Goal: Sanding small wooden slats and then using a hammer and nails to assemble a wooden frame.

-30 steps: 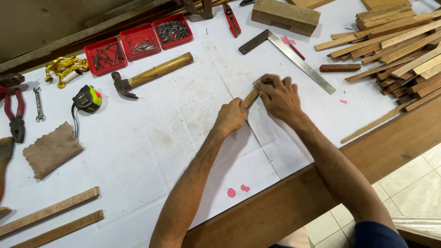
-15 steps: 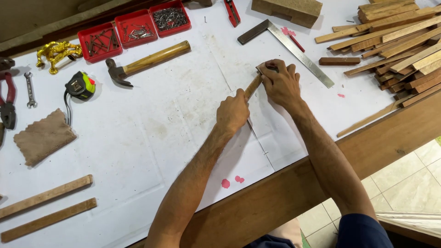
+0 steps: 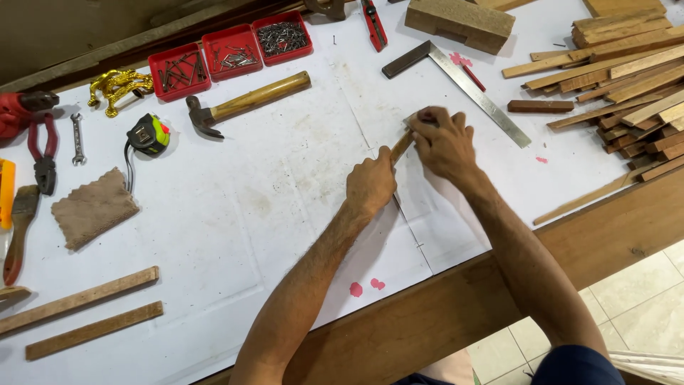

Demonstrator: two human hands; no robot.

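Observation:
My left hand is closed around the near end of a short wooden stick that lies on the white paper-covered table. My right hand covers the stick's far end, fingers curled over it. A steel try square with a dark handle lies just beyond my right hand. Most of the stick is hidden under both hands.
A hammer, tape measure, pliers, wrench, brown cloth and three red nail trays lie left. Wood strips pile at right, two slats at front left, a block at back.
Both hands stay on the short stick; they and the whole table have drifted slightly in the view as my head moved. No grip has changed.

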